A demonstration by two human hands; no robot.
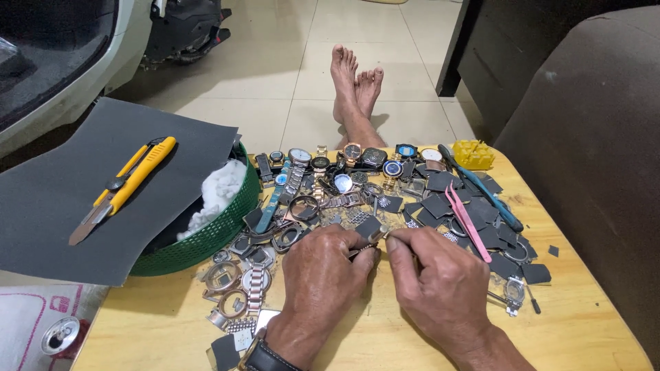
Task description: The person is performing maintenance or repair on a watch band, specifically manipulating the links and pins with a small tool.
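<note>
Head view, looking down at a low wooden counter (pixel 584 323).

Left hand (pixel 323 271), lower centre of frame: fingers curled together, fingertips pinched on a small metal watch part (pixel 375 237). A dark wristwatch (pixel 265 357) sits on that wrist at the bottom edge.

Right hand (pixel 440 282), just right of the left: fingers drawn together, thumb and forefinger closed at the same small metal watch part from the other side. Whether a thin tool is also in this hand cannot be told. The two hands meet at the part, just above the counter, centre of frame.

Around the hands: a dense scatter of watches and watch cases (pixel 330 175) across the middle of the counter, loose metal bracelets and bezels (pixel 237 285) to the left of the left hand, and dark square cut pieces (pixel 440 206) to the upper right. Pink tweezers (pixel 467 220) lie on those pieces, near the right hand; a blue-handled tool (pixel 485 192) lies beyond them. A yellow plastic block (pixel 473 154) sits at the counter's far right corner.

Left of frame: green mesh basket (pixel 213 230) holding white wadding (pixel 216 192), partly covered by a grey abrasive sheet (pixel 75 206). A yellow utility knife (pixel 124 185) rests on the sheet, blade out.

Upper centre: the person's bare feet (pixel 354 86), crossed on the tiled floor (pixel 275 96).
</note>
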